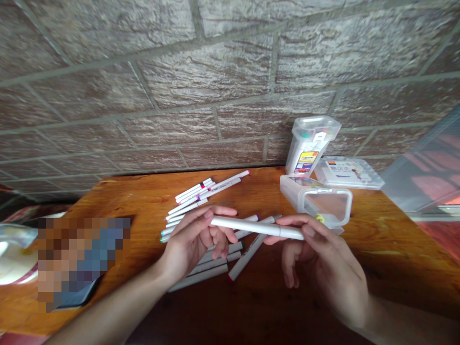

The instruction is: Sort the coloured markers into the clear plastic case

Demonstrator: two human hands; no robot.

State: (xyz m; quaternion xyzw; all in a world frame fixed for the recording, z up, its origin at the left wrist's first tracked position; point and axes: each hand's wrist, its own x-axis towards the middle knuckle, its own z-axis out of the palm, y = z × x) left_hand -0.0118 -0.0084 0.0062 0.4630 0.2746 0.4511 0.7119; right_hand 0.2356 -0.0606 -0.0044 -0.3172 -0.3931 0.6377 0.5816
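A white marker [257, 226] is held level above the table, stretched between my two hands. My left hand [197, 235] pinches its left end between thumb and fingers. Its right end sits in the closed thumb and fingers of my right hand [323, 258]. Beneath and between the hands lie several loose white markers [247, 256] with coloured ends, partly hidden by my fingers. Farther back, another group of markers [194, 191] lies side by side, some with pink or purple ends.
An open clear plastic case [294, 194] lies on the wooden table [118, 201] at right. Behind it stands a clear marker box [307, 148] beside a flat lid [350, 173]. A phone [81, 292], partly pixelated, lies left. A brick wall [208, 91] borders the back.
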